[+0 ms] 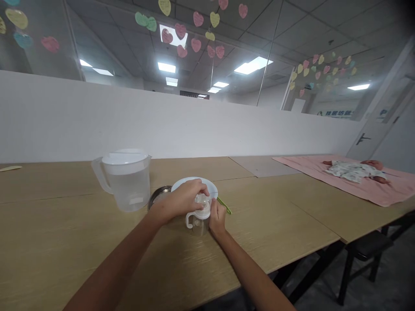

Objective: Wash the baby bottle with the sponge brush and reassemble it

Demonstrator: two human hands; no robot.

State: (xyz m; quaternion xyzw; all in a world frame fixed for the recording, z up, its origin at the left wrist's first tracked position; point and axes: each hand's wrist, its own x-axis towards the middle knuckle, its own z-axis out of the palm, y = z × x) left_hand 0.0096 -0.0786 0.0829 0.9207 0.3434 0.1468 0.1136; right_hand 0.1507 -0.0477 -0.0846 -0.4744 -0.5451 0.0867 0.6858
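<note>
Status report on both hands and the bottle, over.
Left hand gripping bottle top; right hand curled against its side. Bottle upright. Plate close behind, metal bowl and jug off left.

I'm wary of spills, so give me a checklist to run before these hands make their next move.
1. Bottle upright: ok, it stands about straight.
2. Left hand on the top: ok, its fingers grip the clear cap.
3. Right hand steadying the bottle: ok, closed against its side.
4. Cap fully seated: cannot tell, the fingers cover part of it.
5. Pitcher out of the way: ok, upright, lid on, apart from both hands.
6. Space around the right hand: not ok, a green utensil lies close behind it.
</note>
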